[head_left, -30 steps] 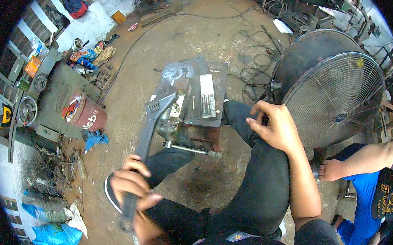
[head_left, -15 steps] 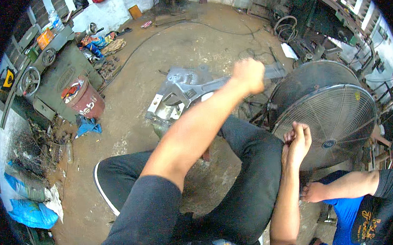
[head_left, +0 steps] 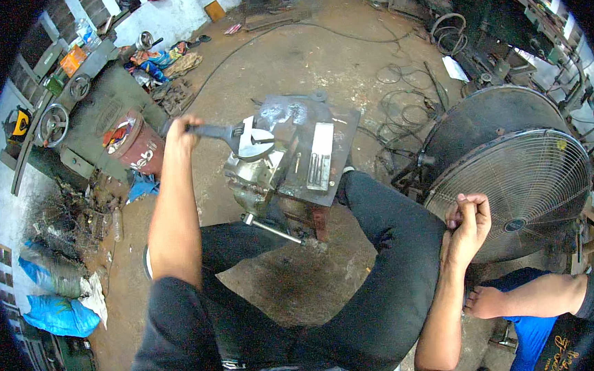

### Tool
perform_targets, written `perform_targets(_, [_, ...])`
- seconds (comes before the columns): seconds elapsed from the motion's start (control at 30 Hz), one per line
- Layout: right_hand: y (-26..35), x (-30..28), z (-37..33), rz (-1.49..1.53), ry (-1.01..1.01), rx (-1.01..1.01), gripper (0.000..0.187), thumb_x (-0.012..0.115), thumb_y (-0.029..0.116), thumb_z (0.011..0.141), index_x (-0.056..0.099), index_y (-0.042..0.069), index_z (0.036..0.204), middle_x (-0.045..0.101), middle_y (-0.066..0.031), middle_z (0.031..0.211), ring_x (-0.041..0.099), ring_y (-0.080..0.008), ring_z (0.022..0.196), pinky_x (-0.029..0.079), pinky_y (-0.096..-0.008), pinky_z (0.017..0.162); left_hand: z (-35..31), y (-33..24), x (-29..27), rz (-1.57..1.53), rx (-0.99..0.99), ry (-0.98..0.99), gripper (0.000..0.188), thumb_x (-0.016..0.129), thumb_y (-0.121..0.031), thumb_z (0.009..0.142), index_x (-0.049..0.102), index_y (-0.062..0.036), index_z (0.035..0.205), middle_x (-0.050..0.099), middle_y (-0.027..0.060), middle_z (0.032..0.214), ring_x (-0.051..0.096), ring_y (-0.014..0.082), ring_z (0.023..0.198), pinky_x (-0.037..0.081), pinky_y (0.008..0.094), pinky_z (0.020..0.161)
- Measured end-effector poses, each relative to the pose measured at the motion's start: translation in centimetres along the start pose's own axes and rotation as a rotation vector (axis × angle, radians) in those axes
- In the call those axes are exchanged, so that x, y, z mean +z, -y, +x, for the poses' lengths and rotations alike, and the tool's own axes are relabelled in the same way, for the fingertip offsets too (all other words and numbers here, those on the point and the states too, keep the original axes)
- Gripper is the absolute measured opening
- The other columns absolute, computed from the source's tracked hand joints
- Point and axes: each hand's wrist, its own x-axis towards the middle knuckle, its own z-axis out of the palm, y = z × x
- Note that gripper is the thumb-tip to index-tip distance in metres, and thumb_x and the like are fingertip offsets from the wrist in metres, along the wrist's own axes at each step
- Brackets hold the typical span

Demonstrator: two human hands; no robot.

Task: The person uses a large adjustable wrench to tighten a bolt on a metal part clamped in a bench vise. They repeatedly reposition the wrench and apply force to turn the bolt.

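Note:
My left hand [head_left: 182,131] grips the handle of a large adjustable wrench [head_left: 256,144], at the left of the bench. The wrench's pale head lies over the top of a bench vise [head_left: 255,181], and its open jaw points right. Whatever the vise clamps is hidden under that head. Below the vise hangs its bar handle [head_left: 272,228]. Beside my right knee my right hand [head_left: 470,221] is held up with curled fingers, and I see nothing in it. On the small metal bench [head_left: 341,124] a flat case with slim tools [head_left: 320,158] lies right of the vise.
A big drum fan [head_left: 510,177] stands close on my right. Past it, another person's arm [head_left: 532,300] rests at the lower right. Cables [head_left: 408,102] loop over the floor beyond the bench. A reddish bucket [head_left: 136,145] stands left, beside a green machine [head_left: 109,102].
My left hand has swung the wrench handle from the right of the bench across to the left. The vise and tool case now show more fully. My right hand stays by the knee.

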Motion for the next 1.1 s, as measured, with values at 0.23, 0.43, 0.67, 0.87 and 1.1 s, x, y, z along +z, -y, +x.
perform_targets(0.23, [0.3,1.6,-0.9,-0.077,0.099,-0.053,0.016,0.062,-0.003,0.09,0.051,0.008,0.084,0.042,0.0051,0.06,0.035,-0.004,0.05,0.027,-0.0222,0.047,-20.3,5.7,-9.2,-0.838,0.326,0.002,0.027,0.063,-0.022,0.081,0.041,-0.0084,0.073,0.032,0.0029,0.059,0.035,0.0182,0.059,0.037,0.0341,0.078])
perform_targets(0.43, [0.2,2.9,-1.9,-0.402,0.171,-0.194,0.018,0.068,0.0,0.088,0.054,0.007,0.079,0.042,0.008,0.064,0.034,-0.0018,0.058,0.028,-0.0199,0.055,-33.8,8.7,-1.1,0.118,1.191,0.347,0.016,0.064,-0.008,0.078,0.051,-0.0066,0.07,0.051,0.0077,0.079,0.053,0.0223,0.079,0.045,0.044,0.094])
perform_targets(0.67, [0.2,2.8,-2.2,-0.33,0.174,-0.172,0.017,0.069,0.002,0.087,0.055,0.007,0.08,0.041,0.0084,0.064,0.034,-0.0017,0.058,0.028,-0.0207,0.053,-35.6,11.7,9.2,1.126,1.446,1.11,0.014,0.073,-0.014,0.076,0.062,-0.0066,0.072,0.064,0.0114,0.075,0.067,0.0289,0.072,0.053,0.0383,0.065])
perform_targets(0.87, [0.0,2.8,-2.7,-0.193,0.185,-0.139,0.019,0.067,-0.001,0.09,0.052,0.008,0.082,0.043,0.0078,0.064,0.036,-0.0007,0.055,0.027,-0.0185,0.05,-28.0,17.9,23.5,1.712,1.206,1.038,0.025,0.068,-0.019,0.067,0.071,-0.0004,0.083,0.07,0.0226,0.088,0.069,0.0408,0.084,0.056,0.0485,0.077])
perform_targets(1.1, [0.0,1.5,-2.6,-0.242,0.152,-0.14,0.019,0.065,-0.002,0.09,0.051,0.008,0.082,0.044,0.007,0.064,0.036,-0.0012,0.054,0.028,-0.0196,0.049,-11.5,11.6,29.1,1.448,0.578,0.66,0.04,0.082,-0.026,0.078,0.064,0.0052,0.094,0.068,0.0158,0.075,0.067,0.0208,0.057,0.054,0.0376,0.047])
